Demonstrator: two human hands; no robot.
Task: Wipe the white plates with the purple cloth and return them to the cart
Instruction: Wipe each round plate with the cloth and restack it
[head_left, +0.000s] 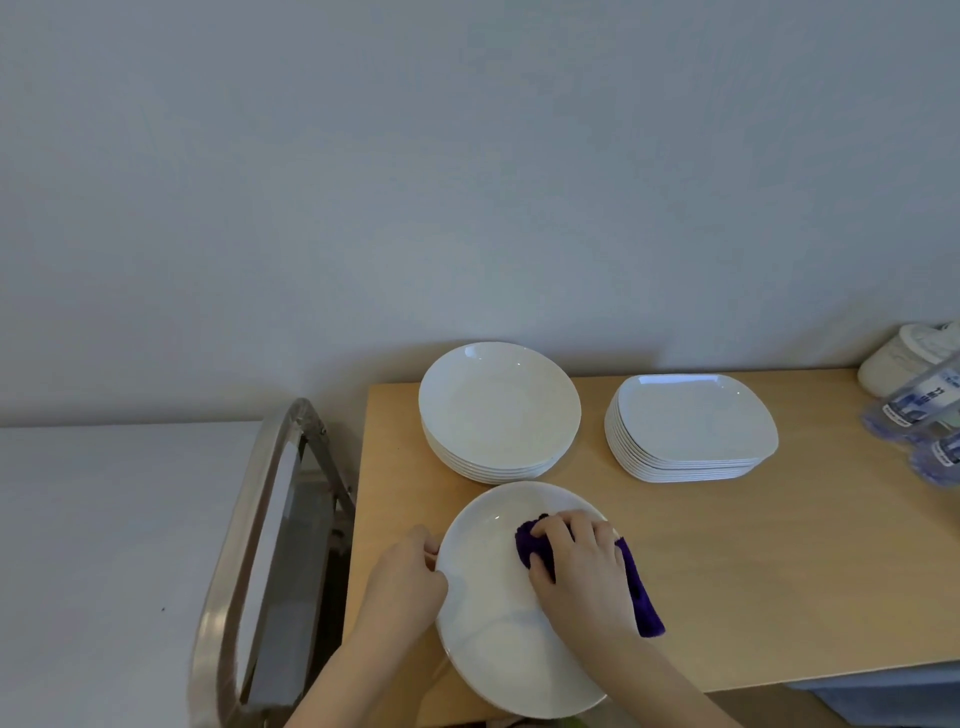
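pale grey wall is seen behind a light wooden table (727, 571), on which a round white plate (498, 639) is set at the near edge, overhanging it a little. a crumpled purple cloth (641, 597) is pressed onto the plate by the right hand (582, 566), whose fingers are curled over and round it; the cloth's loose end trails out past the wrist side of that grip, over the plate's right rim. the plate's left rim is pinched by the left hand (410, 582), thumb on top, so the plate is steadied from that side.

beyond the right hand's grip, farther from the person, a stack of round white plates (498, 410) is found, and beyond and to the right of it a stack of white rounded-rectangular plates (691, 426). the metal cart (260, 545) lies to the left of the left hand's grip, just beside the table's end, so the left hand is judged the nearer one for the return. most of the plate's unwiped face lies toward the person from the cloth.

the cart's shelf is largely cut off and dim; how many plates it holds cannot be told. clear plastic bottles (930, 415) and a white object at the far right are cropped and blurred.
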